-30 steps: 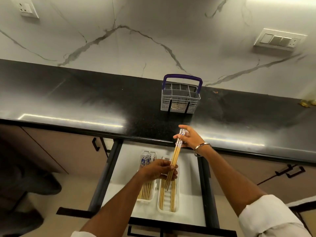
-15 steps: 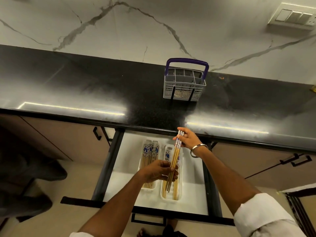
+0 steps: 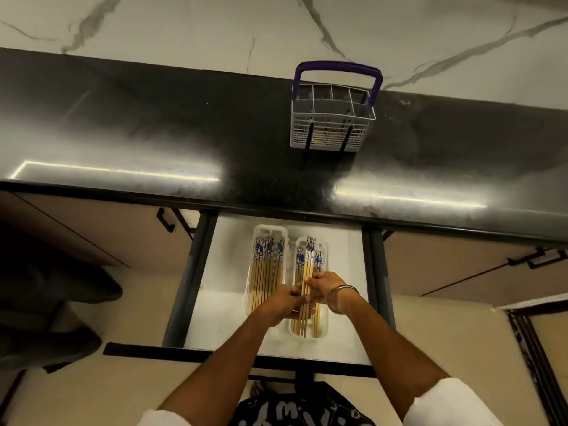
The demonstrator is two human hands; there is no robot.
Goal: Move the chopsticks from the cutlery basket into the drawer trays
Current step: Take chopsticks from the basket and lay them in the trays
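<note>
Wooden chopsticks point(image 3: 306, 281), pinched by both the left hand point(image 3: 287, 302) and the right hand point(image 3: 325, 287), lie directly over the right tray point(image 3: 325, 250), their long axis parallel to it.

Head camera, looking steeply down, close over open drawer point(image 3: 353, 302)

Dim, warm indoor light. Two hazy glare patches with thin bright strip reflections on the glossy black desk point(image 3: 123, 142). Lower left corner falls into deep shadow. Wide-angle bending at edges; overall soft, slightly blurred.
</note>
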